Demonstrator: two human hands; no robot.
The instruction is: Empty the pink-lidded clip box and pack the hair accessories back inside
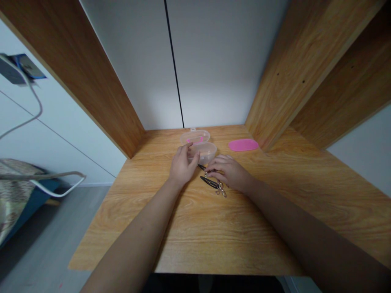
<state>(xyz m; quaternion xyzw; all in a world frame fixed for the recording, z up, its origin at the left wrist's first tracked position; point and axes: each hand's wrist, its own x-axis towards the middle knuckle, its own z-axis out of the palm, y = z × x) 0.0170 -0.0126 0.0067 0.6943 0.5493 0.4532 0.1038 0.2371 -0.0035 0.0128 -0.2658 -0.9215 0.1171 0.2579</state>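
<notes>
A clear plastic case (208, 150) lies with its lid (194, 137) hinged back towards the wall. My left hand (181, 165) is curled around the case's left side, thumb near the front rim. Just in front of the case, my right hand (227, 171) is closed, its fingertips pinched at a black hair clip partly hidden under them. Nearer to me lies another black hair clip (209, 182), with small metal rings and clasps (221, 189) at its right end. Whether the rings are joined to the clip I cannot tell.
On the wooden tabletop (195, 236), a flat pink oval piece (243, 145) lies right of the case, near a wooden post (284, 81). A wooden panel (91, 73) stands at the left, and a white wall (214, 61) closes the back. Cables hang at far left.
</notes>
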